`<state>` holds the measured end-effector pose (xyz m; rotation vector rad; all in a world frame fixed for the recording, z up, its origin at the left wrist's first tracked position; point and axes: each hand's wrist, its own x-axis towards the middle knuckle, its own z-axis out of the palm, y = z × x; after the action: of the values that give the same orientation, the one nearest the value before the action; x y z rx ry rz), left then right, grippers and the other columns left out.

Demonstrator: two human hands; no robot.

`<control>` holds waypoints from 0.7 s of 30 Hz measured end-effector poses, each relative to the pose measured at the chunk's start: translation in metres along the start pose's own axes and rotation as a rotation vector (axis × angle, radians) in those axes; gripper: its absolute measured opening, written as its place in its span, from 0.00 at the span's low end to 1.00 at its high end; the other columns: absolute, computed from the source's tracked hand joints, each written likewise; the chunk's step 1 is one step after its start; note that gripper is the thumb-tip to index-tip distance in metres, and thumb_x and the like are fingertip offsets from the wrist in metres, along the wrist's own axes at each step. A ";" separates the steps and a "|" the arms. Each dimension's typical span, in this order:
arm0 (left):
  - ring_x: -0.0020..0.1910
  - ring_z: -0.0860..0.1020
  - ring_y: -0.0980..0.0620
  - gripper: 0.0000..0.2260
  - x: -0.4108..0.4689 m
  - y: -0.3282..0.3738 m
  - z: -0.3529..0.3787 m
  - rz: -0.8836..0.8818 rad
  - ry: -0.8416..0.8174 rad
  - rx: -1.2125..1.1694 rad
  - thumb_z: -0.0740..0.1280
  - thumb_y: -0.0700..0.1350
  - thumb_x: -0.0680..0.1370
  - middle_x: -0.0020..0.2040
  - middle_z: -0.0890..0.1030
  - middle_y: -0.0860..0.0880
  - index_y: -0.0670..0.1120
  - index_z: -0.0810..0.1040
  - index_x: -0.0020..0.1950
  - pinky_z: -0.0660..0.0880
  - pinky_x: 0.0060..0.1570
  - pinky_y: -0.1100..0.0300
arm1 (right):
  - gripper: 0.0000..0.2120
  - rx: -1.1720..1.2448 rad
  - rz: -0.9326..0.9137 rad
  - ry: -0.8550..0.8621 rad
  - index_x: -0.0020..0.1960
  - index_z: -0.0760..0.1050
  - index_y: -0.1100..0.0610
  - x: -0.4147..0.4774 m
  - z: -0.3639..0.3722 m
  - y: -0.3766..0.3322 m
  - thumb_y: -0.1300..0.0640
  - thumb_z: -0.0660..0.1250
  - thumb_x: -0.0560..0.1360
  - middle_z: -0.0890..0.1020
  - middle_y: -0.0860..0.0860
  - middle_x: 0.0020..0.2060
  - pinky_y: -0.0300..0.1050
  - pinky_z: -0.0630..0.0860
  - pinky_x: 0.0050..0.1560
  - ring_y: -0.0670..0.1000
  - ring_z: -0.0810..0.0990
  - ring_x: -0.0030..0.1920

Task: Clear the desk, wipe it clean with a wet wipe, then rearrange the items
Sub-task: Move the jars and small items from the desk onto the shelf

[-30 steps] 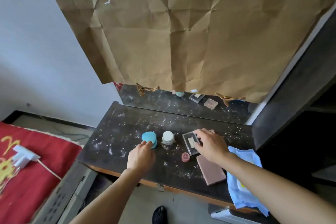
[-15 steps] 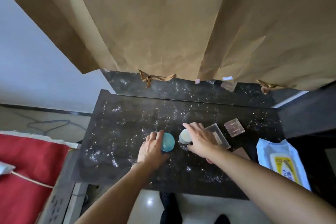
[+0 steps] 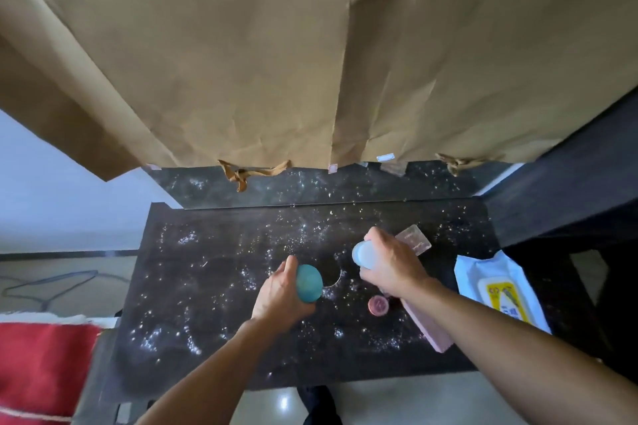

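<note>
Nearest me a small pink tin (image 3: 378,306) sits on the dusty desk (image 3: 207,269). My left hand (image 3: 279,293) wraps the teal jar (image 3: 309,283), my right hand (image 3: 392,267), at two o'clock from it, curls round the white jar (image 3: 362,254) — both raised, I judge, to clear the top. The wet wipe pack (image 3: 500,293) waits at three o'clock, within reach.

Creased brown paper (image 3: 310,62) hangs above the desk's (image 3: 207,286) far edge. A red cloth (image 3: 41,362) lies off its near-left corner. A cable (image 3: 74,274) trails beyond the left edge.
</note>
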<state>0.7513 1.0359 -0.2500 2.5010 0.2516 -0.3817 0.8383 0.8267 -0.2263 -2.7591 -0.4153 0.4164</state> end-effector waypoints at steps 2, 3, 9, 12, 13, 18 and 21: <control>0.45 0.76 0.45 0.28 0.001 0.023 -0.001 0.045 0.007 0.003 0.76 0.50 0.62 0.51 0.76 0.49 0.45 0.66 0.55 0.71 0.40 0.57 | 0.22 0.012 0.011 0.048 0.55 0.67 0.55 -0.013 -0.012 0.019 0.51 0.72 0.66 0.78 0.50 0.51 0.42 0.67 0.41 0.54 0.78 0.51; 0.46 0.76 0.45 0.28 0.001 0.037 0.000 0.071 0.011 0.007 0.76 0.50 0.62 0.51 0.76 0.49 0.45 0.67 0.55 0.72 0.41 0.56 | 0.21 0.019 0.014 0.079 0.54 0.68 0.55 -0.021 -0.019 0.029 0.50 0.72 0.66 0.77 0.50 0.51 0.42 0.68 0.42 0.53 0.78 0.52; 0.45 0.76 0.47 0.29 -0.012 0.131 0.023 0.226 0.033 0.006 0.76 0.52 0.59 0.49 0.76 0.50 0.47 0.69 0.54 0.70 0.40 0.58 | 0.19 0.111 0.065 0.201 0.52 0.70 0.57 -0.080 -0.056 0.106 0.53 0.70 0.64 0.77 0.51 0.47 0.44 0.65 0.41 0.56 0.77 0.50; 0.45 0.76 0.46 0.28 -0.026 0.186 0.043 0.320 0.085 -0.001 0.75 0.51 0.60 0.50 0.77 0.50 0.47 0.70 0.56 0.72 0.41 0.57 | 0.20 0.120 0.089 0.247 0.51 0.69 0.54 -0.114 -0.081 0.150 0.51 0.70 0.62 0.77 0.49 0.47 0.46 0.69 0.44 0.54 0.77 0.49; 0.46 0.76 0.46 0.27 -0.032 0.206 0.050 0.346 0.104 -0.002 0.75 0.50 0.60 0.51 0.77 0.49 0.46 0.71 0.56 0.71 0.41 0.57 | 0.21 0.123 0.097 0.256 0.52 0.69 0.54 -0.126 -0.090 0.165 0.50 0.71 0.63 0.77 0.48 0.48 0.45 0.70 0.44 0.53 0.77 0.50; 0.46 0.76 0.45 0.28 -0.050 0.307 0.080 0.461 0.167 -0.013 0.76 0.49 0.60 0.50 0.71 0.49 0.44 0.71 0.56 0.70 0.41 0.56 | 0.24 0.125 0.094 0.370 0.56 0.70 0.55 -0.180 -0.140 0.242 0.51 0.73 0.64 0.74 0.50 0.53 0.44 0.68 0.42 0.55 0.77 0.51; 0.46 0.75 0.45 0.28 -0.060 0.368 0.083 0.520 0.205 -0.004 0.76 0.49 0.61 0.51 0.70 0.50 0.45 0.70 0.57 0.68 0.41 0.57 | 0.23 0.124 0.120 0.459 0.54 0.69 0.56 -0.206 -0.175 0.281 0.51 0.74 0.64 0.72 0.50 0.52 0.43 0.67 0.38 0.56 0.78 0.47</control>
<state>0.7741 0.6841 -0.1017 2.4840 -0.3171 0.0874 0.7730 0.4579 -0.1173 -2.6527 -0.1059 -0.1629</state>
